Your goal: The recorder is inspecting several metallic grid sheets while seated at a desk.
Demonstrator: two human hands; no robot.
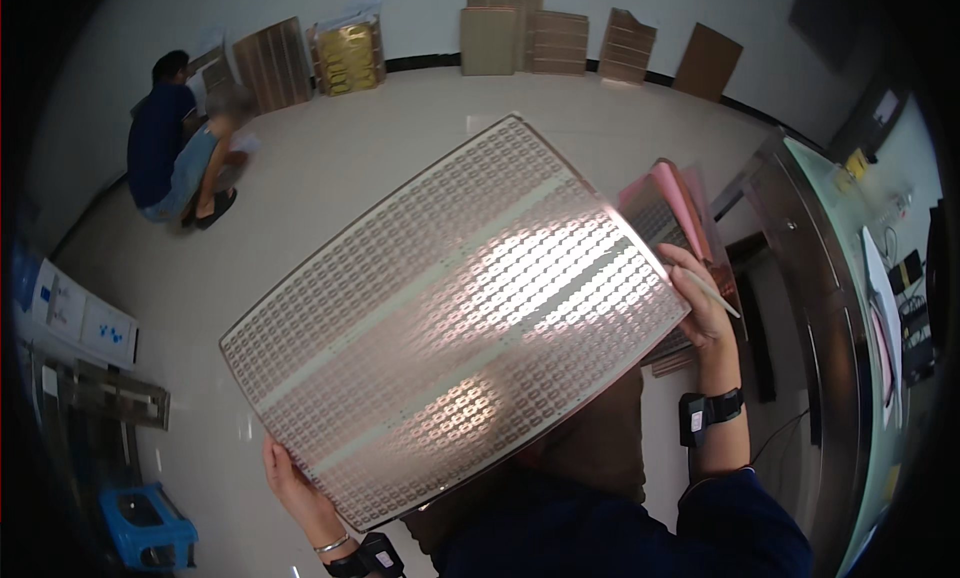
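Observation:
A large, shiny circuit board panel (440, 323) is held up in front of me, tilted, with rows of small repeated patterns and pale bands across it. Its lower left edge rests in my left hand (297, 490), whose fingers go partly out of sight behind the panel. On the opposite side my right hand (703, 303) grips the right edge. A thin, pale pen-like stick (714, 292) also sits between the fingers of that hand. Light glares off the panel's right half.
Beside my right hand, more panels with a pink sheet (680, 203) are stacked. A glass-topped desk (835, 278) runs along the right. At lower left stands a blue stool (150, 526). A person (175, 143) squats at far left, near boards (273, 66) leaning on the wall.

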